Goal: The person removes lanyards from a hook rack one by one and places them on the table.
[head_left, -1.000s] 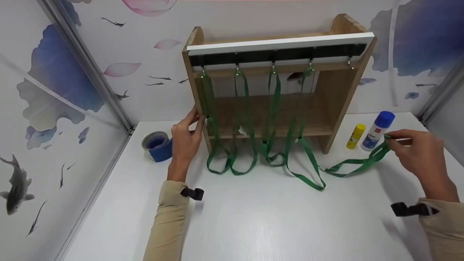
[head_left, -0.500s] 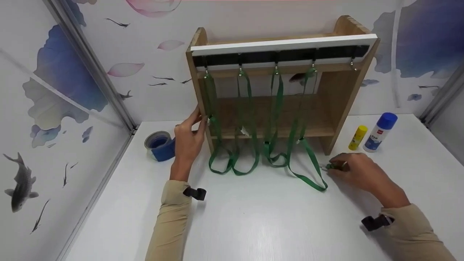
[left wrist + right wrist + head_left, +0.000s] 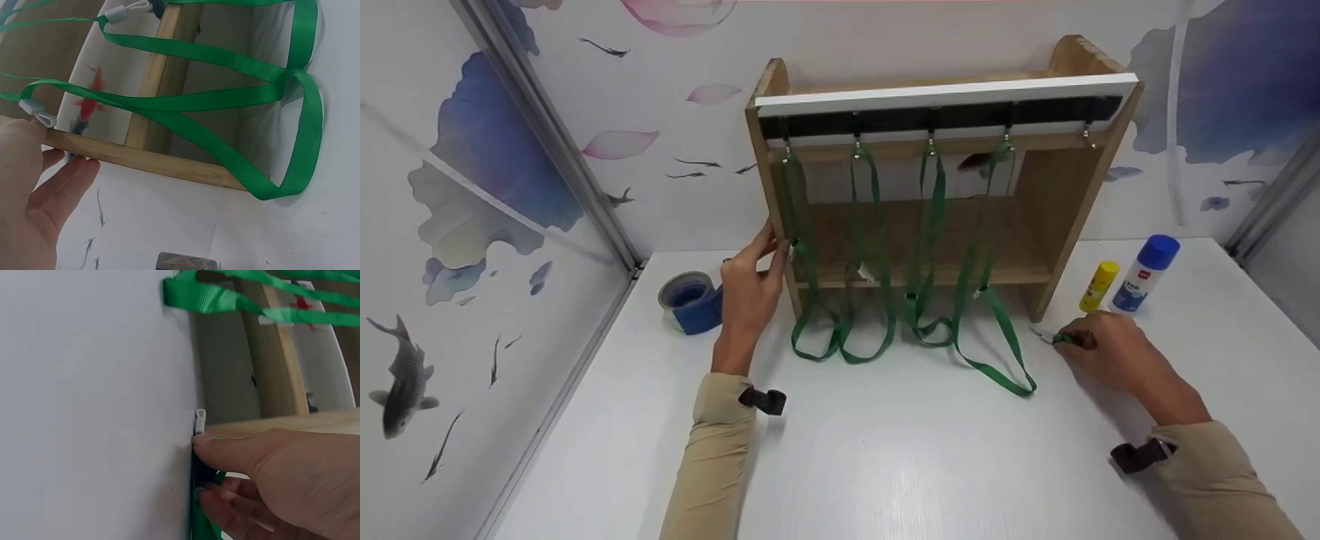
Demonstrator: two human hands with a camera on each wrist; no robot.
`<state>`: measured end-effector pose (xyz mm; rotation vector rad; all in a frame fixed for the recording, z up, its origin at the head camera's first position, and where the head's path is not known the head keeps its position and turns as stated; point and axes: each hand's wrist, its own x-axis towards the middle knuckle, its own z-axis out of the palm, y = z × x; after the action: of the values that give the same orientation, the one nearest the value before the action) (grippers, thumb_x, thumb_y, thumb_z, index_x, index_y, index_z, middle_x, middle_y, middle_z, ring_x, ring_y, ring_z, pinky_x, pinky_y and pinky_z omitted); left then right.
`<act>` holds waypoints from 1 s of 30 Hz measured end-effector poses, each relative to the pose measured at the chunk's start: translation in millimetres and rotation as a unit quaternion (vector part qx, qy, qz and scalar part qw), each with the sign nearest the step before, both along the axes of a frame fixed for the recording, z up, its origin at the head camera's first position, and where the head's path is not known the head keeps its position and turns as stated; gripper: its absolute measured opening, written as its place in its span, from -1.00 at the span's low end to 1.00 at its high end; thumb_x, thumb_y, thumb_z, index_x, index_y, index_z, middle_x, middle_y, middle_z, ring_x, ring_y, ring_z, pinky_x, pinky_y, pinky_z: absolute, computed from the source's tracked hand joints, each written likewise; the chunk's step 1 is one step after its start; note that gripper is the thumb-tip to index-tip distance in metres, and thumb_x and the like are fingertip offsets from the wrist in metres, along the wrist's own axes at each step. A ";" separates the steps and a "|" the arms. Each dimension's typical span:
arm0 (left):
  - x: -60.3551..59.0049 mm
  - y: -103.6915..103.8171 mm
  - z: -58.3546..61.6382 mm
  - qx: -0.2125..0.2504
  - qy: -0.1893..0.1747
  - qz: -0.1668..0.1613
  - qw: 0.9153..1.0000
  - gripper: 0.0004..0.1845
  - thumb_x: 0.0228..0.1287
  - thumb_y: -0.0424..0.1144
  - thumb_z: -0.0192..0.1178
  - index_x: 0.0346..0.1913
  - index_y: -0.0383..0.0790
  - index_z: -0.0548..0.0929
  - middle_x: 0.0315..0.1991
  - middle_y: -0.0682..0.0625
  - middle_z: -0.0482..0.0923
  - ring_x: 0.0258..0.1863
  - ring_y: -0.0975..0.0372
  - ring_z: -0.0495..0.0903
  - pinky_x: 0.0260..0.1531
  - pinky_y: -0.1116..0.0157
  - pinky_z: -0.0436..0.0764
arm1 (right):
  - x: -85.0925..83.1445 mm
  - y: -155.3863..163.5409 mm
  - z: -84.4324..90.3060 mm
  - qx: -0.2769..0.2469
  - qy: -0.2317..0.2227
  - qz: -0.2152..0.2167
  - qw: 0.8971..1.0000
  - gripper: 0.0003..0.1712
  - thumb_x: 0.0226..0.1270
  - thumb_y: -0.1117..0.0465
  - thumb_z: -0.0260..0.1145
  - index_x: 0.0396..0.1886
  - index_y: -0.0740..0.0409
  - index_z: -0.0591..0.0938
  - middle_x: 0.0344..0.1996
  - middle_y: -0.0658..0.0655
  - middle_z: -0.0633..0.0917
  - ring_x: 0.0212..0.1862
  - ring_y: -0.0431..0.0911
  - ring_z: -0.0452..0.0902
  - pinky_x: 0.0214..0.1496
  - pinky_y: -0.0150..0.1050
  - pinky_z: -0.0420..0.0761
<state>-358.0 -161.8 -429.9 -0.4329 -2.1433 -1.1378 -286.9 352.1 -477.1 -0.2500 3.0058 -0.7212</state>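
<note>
The wooden shelf is held at one side by the left hand; near its right end, the right hand pinches a green lanyard, clip jutting out. Gathering seems the current step; the next move calls for a firm pinch.

The lanyards are woven cloth ribbon, finely ribbed, with a soft satin sheen; their clips look like smooth plastic. The shelf unit appears to be matt, grained wood, and the hooks on it are shiny metal. The desk is smooth and slightly glossy. The capped bottle looks like smooth plastic; the sleeve is matt cloth.
</note>
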 end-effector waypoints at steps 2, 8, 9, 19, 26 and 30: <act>-0.7 -0.2 -0.3 0.000 0.005 -0.001 1.000 -0.48 0.64 -0.17 0.26 0.56 -0.06 0.53 0.34 -0.06 0.72 0.18 0.11 0.82 -0.18 0.13 0.88 | -1.4 3.9 -1.3 -0.002 -0.005 -0.006 1.000 -0.69 0.45 0.25 0.51 0.09 0.32 0.82 -0.19 0.21 0.82 -0.18 0.02 0.67 -0.08 -0.01 0.84; -1.6 0.0 -0.3 0.002 0.007 -0.003 1.000 -0.49 0.65 -0.18 0.25 0.55 -0.05 0.54 0.34 -0.06 0.72 0.17 0.10 0.82 -0.18 0.12 0.88 | -2.7 7.3 0.0 -0.009 -0.010 -0.016 1.000 -0.58 0.44 0.19 0.55 0.19 0.28 0.78 -0.09 0.28 0.79 -0.09 0.10 0.69 -0.07 -0.02 0.84; -1.6 0.1 -0.4 0.002 0.005 -0.004 1.000 -0.49 0.65 -0.17 0.24 0.56 -0.03 0.54 0.35 -0.05 0.72 0.17 0.11 0.82 -0.18 0.13 0.88 | -1.9 6.5 1.8 -0.009 -0.001 -0.017 1.000 -0.55 0.42 0.17 0.56 0.22 0.27 0.77 -0.07 0.29 0.78 -0.07 0.12 0.69 -0.06 -0.01 0.84; -2.3 -0.1 -1.9 0.004 -0.001 -0.002 1.000 -0.49 0.66 -0.15 0.24 0.57 -0.03 0.53 0.37 -0.03 0.70 0.18 0.11 0.82 -0.18 0.13 0.88 | 7.0 -44.2 45.5 -0.072 0.227 -0.016 0.971 -0.69 0.46 0.18 0.53 0.09 0.23 0.83 -0.10 0.30 0.85 -0.15 0.16 0.80 -0.23 -0.67 0.54; -2.2 0.5 0.0 0.004 0.007 0.002 1.000 -0.49 0.66 -0.15 0.23 0.57 -0.05 0.52 0.34 -0.05 0.72 0.17 0.11 0.82 -0.17 0.14 0.88 | -1.2 -102.2 68.7 -0.202 0.283 -0.057 0.936 -0.53 0.58 -0.01 0.42 0.35 0.07 0.72 0.06 0.20 0.83 -0.05 0.10 0.83 -0.11 -0.76 0.54; -0.8 0.7 -0.3 0.005 0.007 0.002 1.000 -0.49 0.65 -0.17 0.24 0.56 -0.07 0.53 0.32 -0.06 0.73 0.17 0.11 0.82 -0.17 0.16 0.88 | -6.4 -125.3 77.0 -0.264 0.277 -0.102 0.918 -0.42 0.56 -0.13 0.41 0.43 0.02 0.67 0.19 0.13 0.81 -0.04 0.01 0.81 -0.08 -0.71 0.60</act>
<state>-358.8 -161.1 -430.2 -0.4319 -2.1247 -1.1399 -293.2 226.7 -400.1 -0.1770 3.2967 -1.7565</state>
